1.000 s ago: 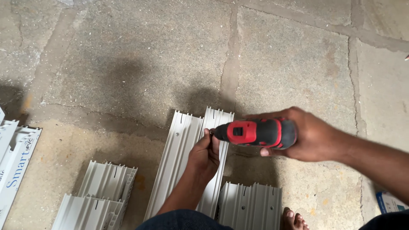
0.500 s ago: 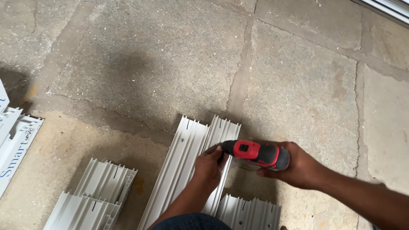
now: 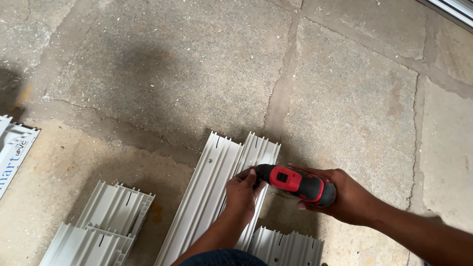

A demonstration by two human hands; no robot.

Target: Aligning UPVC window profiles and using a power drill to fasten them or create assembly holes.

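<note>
My right hand grips a red and black cordless screwdriver, held nearly level with its nose pointing left. My left hand rests on a long white ribbed plastic profile lying on the stone floor, and its fingertips touch the tool's nose. The tool's tip is hidden behind those fingers, over the right-hand one of two profiles lying side by side.
Shorter white profile pieces lie at the lower left and at the bottom middle. A white profile with a printed film sits at the left edge. A metal rail crosses the top right corner. Stone slabs with joints form the floor.
The screwdriver has come down and to the left, closer to the profile. My left hand has stayed on the profile. The camera has tilted, so the floor appears shifted.
</note>
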